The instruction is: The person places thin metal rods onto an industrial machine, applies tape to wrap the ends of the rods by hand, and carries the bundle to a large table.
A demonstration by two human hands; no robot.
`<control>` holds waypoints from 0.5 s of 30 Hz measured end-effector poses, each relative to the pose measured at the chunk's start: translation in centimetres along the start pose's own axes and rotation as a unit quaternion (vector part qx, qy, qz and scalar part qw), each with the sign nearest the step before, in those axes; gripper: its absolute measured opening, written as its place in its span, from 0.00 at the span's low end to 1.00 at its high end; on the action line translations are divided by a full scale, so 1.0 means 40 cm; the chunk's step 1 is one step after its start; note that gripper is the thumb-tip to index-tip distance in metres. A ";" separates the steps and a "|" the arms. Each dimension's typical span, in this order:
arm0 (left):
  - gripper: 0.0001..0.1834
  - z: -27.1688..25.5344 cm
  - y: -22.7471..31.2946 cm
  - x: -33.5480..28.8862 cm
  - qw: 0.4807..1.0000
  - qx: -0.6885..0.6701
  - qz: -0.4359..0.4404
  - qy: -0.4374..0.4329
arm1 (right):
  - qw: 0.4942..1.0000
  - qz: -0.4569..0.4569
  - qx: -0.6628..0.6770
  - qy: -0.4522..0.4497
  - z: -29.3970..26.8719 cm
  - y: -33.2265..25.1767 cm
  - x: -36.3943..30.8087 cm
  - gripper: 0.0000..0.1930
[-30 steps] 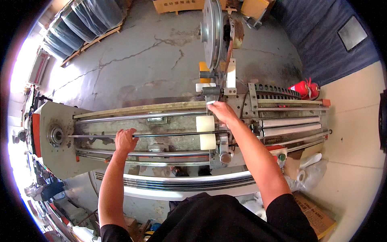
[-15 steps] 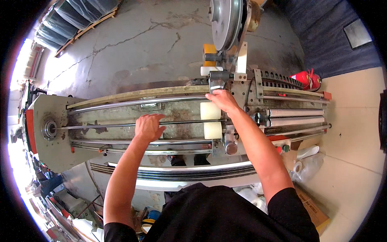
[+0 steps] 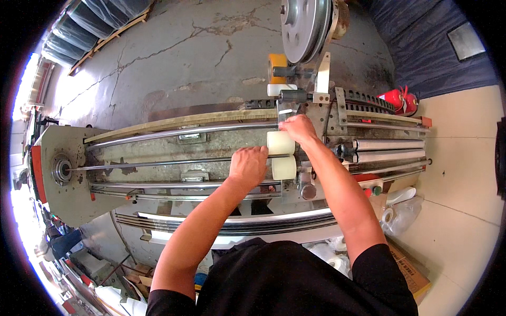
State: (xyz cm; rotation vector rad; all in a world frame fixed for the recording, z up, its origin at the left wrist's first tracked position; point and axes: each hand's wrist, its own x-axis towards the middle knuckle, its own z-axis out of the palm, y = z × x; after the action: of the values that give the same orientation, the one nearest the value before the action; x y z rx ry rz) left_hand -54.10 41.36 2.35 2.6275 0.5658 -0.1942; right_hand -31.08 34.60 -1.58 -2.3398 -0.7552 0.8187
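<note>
My right hand [image 3: 298, 128] is at the lower end of a shiny strip [image 3: 289, 111] below a dark roller [image 3: 293, 96] on the machine's carriage. Its fingers are closed in a pinch, and what they hold is too small to make out. My left hand [image 3: 249, 165] is over the thin metal rod [image 3: 158, 164], right beside two cream-white rollers. The upper roller [image 3: 280, 142] lies above the rod and the lower roller [image 3: 284, 168] below it. The left fingers are together and curled down; the palm side is hidden.
A large grey wheel [image 3: 303, 29] and an orange tape roll [image 3: 277, 68] stand beyond the carriage plate [image 3: 315, 124]. Long rails [image 3: 184, 133] run to the left end housing [image 3: 58, 181]. Red fire extinguishers [image 3: 399, 100] and a cardboard box [image 3: 408, 271] are on the right.
My left hand has moved right along the rod to the white rollers, and its fingers have drawn together. My right hand stays by the shiny strip. The view has shifted slightly.
</note>
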 end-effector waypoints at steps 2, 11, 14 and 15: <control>0.21 0.014 -0.001 -0.010 1.000 0.000 0.014 0.023 | 0.997 -0.003 0.059 0.040 -0.032 -0.034 -0.030 0.19; 0.22 0.050 0.007 0.000 0.998 0.021 0.032 0.054 | 0.937 0.000 0.349 -0.019 -0.109 -0.049 -0.246 0.18; 0.23 0.049 0.017 0.002 0.998 0.029 0.028 0.055 | 0.903 0.061 0.419 -0.068 -0.090 -0.008 -0.293 0.19; 0.24 0.049 0.020 0.003 0.998 0.031 0.025 0.057 | 0.895 0.073 0.433 -0.083 -0.089 0.004 -0.307 0.19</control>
State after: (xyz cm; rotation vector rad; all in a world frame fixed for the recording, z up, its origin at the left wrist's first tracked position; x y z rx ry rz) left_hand -53.76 39.87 0.88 2.7233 0.5396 -0.0471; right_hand -36.68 25.41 5.31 -1.5344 -0.1847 1.1382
